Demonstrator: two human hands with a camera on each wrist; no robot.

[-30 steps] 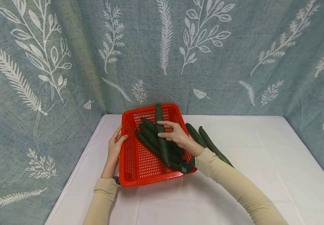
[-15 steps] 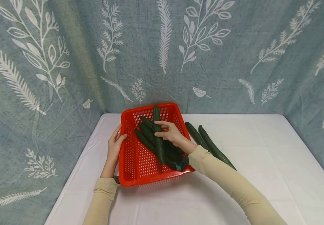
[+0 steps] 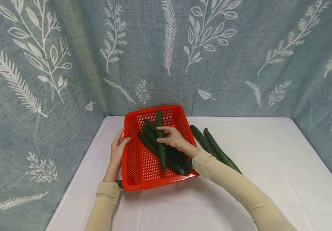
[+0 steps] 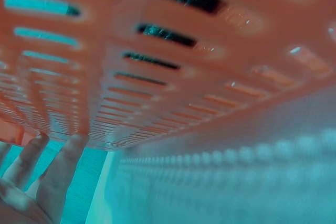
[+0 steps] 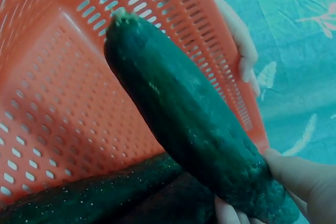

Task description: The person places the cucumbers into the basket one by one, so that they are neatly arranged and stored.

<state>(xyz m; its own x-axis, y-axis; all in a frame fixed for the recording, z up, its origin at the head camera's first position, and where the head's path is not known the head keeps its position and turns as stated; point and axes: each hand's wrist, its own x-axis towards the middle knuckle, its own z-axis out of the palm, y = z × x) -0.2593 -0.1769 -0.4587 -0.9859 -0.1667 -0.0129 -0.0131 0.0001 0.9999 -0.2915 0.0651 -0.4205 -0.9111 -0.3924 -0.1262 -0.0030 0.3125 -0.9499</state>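
My left hand [image 3: 118, 152] grips the left rim of a red plastic basket [image 3: 148, 185], thumb over the edge and fingers along the outer wall. In the left wrist view, fingers [image 4: 60, 177] reach up beside the slotted wall. Over the basket, my right hand [image 3: 174, 138] holds a long dark green cucumber [image 3: 161, 155] between thumb and fingers. The right wrist view shows that cucumber [image 5: 178, 108] tilted, one end free above the basket floor. Several other cucumbers [image 3: 148, 143] lie beneath it in the basket, partly hidden by the right hand and its wrist strap.
Two more cucumbers, one nearer the basket [image 3: 201, 138] and one farther right [image 3: 222, 151], lie on the white tablecloth [image 3: 269, 160]. A blue-green curtain [image 3: 154, 48] with white leaf prints hangs behind the table and along both sides.
My right hand has moved slightly left and lower with the cucumber, bringing it closer to the others in the basket. My left hand stays on the rim.
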